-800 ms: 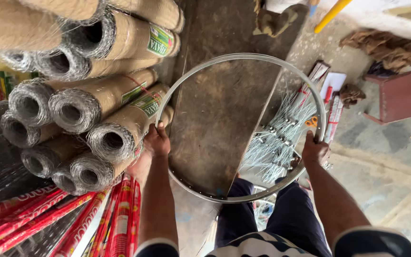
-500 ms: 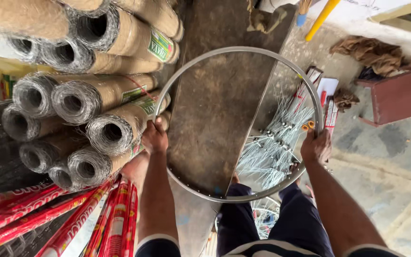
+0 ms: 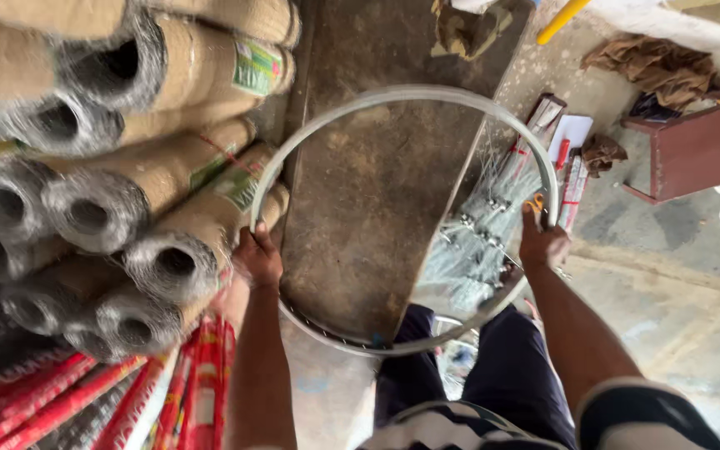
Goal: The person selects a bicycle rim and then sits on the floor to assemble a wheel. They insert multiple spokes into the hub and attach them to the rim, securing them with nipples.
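Beside a stack of wire-mesh rolls wrapped in brown paper, with red-wrapped rolls lying below them at far left, a person seated over a rusty metal sheet holds a bare bicycle wheel rim level in both hands. At the rim's left edge the left hand has its fingers closed around the metal, just beside the end of the nearest mesh roll. Across the hoop, the right hand grips the opposite edge, thumb and fingers wrapped over it. Judged from this hold, the work goes best with the two grips kept opposite each other so the hoop stays flat and does not twist, and with the left side kept from snagging on the rolls' cut wire. The rim itself is a thin, dull silver ring, round and without spokes or tyre; small holes or nipples show along the inner face of its near arc, above the person's dark trousers. Seen through and past the ring on the right, a bundle of loose spokes lies on the concrete floor. Further right are narrow packets, crumpled brown cloth and a dark red metal box
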